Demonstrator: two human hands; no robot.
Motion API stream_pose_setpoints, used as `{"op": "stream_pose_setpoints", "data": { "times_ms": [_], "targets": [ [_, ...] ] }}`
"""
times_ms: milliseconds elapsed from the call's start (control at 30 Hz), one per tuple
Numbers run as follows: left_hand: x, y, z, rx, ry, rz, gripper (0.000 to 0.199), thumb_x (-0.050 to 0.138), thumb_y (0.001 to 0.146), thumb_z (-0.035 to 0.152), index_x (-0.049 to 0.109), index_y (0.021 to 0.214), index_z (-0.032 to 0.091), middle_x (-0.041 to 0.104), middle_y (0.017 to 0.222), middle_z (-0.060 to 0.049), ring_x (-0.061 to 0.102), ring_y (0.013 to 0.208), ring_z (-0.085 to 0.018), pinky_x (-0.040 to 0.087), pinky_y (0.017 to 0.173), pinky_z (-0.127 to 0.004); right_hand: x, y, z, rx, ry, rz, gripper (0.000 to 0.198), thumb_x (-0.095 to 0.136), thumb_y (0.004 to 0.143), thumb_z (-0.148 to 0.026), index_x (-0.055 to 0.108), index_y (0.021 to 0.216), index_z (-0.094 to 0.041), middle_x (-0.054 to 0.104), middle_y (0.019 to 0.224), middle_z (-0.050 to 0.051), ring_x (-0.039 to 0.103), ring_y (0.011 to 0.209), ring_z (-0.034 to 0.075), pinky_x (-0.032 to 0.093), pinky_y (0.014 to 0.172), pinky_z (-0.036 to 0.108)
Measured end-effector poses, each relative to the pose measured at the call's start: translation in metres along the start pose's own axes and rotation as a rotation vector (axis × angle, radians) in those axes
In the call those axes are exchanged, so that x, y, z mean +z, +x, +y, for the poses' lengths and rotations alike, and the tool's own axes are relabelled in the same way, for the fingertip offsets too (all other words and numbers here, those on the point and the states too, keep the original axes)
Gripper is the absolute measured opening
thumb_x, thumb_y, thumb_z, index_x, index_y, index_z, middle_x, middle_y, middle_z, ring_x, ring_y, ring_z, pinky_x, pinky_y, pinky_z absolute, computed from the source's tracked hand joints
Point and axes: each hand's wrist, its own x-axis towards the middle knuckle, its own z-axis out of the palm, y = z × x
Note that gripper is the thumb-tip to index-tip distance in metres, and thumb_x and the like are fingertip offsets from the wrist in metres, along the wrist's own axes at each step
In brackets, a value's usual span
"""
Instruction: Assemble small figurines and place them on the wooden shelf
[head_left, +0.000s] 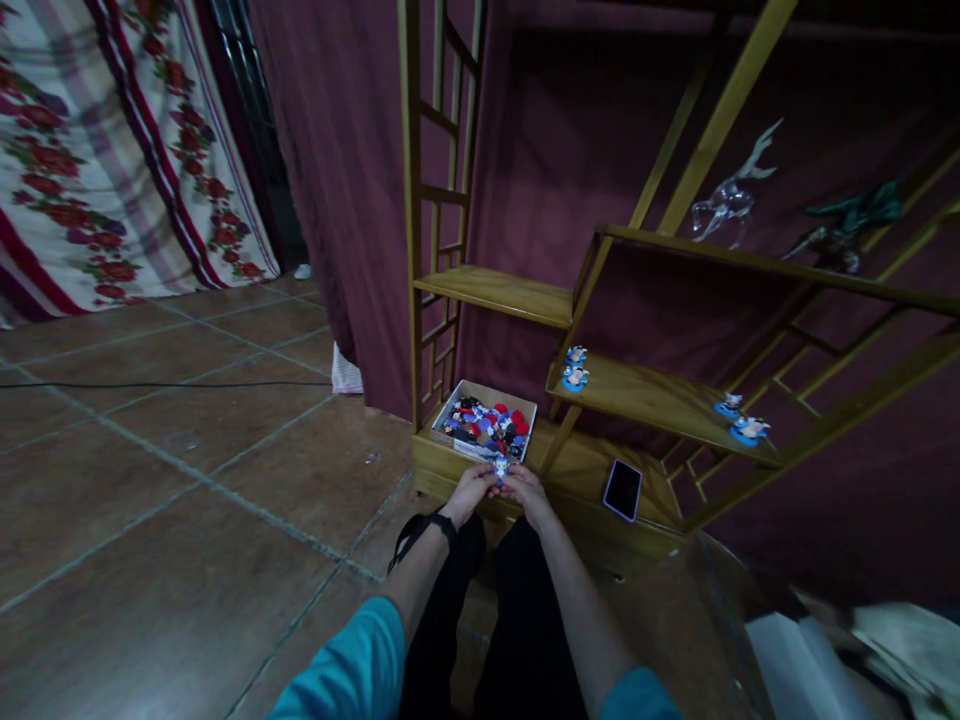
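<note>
Between my two hands is a small figurine (pixel 501 468), purple-blue and white, held upright just in front of a white box. My left hand (pixel 472 488) pinches it from the left, and my right hand (pixel 525 488) grips its right side. The box (pixel 459 446) stands on the low shelf and is filled with several small pieces in red, purple, black and white. On the middle shelf, two blue-based figurines (pixel 575 378) sit at the left end. Two more figurines (pixel 748 430) rest near that shelf's right end.
A phone (pixel 622 490) with a purple edge lies on the low shelf to the right. Higher up stand a clear deer ornament (pixel 726 205) and a dark green statue (pixel 840 225). Wooden posts (pixel 412 200) frame the shelves. A black cable (pixel 165 384) crosses the tiled floor.
</note>
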Motion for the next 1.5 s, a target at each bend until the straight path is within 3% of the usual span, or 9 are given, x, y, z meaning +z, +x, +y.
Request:
{"op": "stream_pose_setpoints", "data": {
  "times_ms": [267,533,833,1167,1500],
  "targets": [
    [0.002,-0.016,0.002,0.058,0.058,0.006,0.011,0.064,0.062,0.019,0.061,0.067,0.010,0.057,0.051,0.000,0.049,0.044,-0.008,0.034,0.044,-0.019,0.006,-0.017,-0.002,-0.058,-0.034,-0.016,0.043,0.077,0.048,-0.035,0.058,0.081,-0.017,0.061,0.061,-0.002,0.058,0.051,0.011,0.047,0.055,0.024],
    [0.005,-0.028,0.008,0.081,0.089,-0.012,0.014,0.066,0.062,0.017,0.062,0.074,0.011,0.057,0.051,0.000,0.050,0.045,-0.009,0.035,0.046,-0.020,0.010,-0.030,-0.003,-0.133,-0.011,-0.048,0.040,0.075,0.053,-0.035,0.057,0.085,-0.017,0.062,0.067,0.000,0.059,0.053,0.013,0.049,0.059,0.030],
    [-0.003,-0.015,0.008,0.042,0.077,-0.007,0.014,0.069,0.060,0.016,0.062,0.071,0.010,0.057,0.051,0.000,0.051,0.046,-0.009,0.036,0.046,-0.020,0.013,-0.016,0.002,-0.071,-0.016,0.004,0.048,0.077,0.047,-0.037,0.057,0.085,-0.018,0.063,0.066,0.000,0.062,0.056,0.016,0.051,0.057,0.030],
    [0.004,-0.003,-0.004,0.063,0.036,-0.015,0.014,0.068,0.061,0.022,0.061,0.067,0.011,0.058,0.052,0.000,0.050,0.045,-0.008,0.036,0.046,-0.019,0.012,-0.011,0.007,-0.129,-0.122,0.074,0.036,0.068,0.057,-0.038,0.058,0.085,-0.018,0.062,0.060,-0.003,0.060,0.051,0.012,0.049,0.054,0.025],
    [0.012,0.008,-0.015,0.045,0.019,0.063,0.014,0.066,0.063,0.023,0.063,0.069,0.011,0.058,0.055,-0.001,0.050,0.046,-0.008,0.036,0.047,-0.019,0.005,-0.001,0.001,-0.103,-0.011,0.071,0.036,0.075,0.047,-0.036,0.062,0.077,-0.020,0.066,0.065,0.001,0.060,0.052,0.017,0.050,0.055,0.031]
  ]
}}
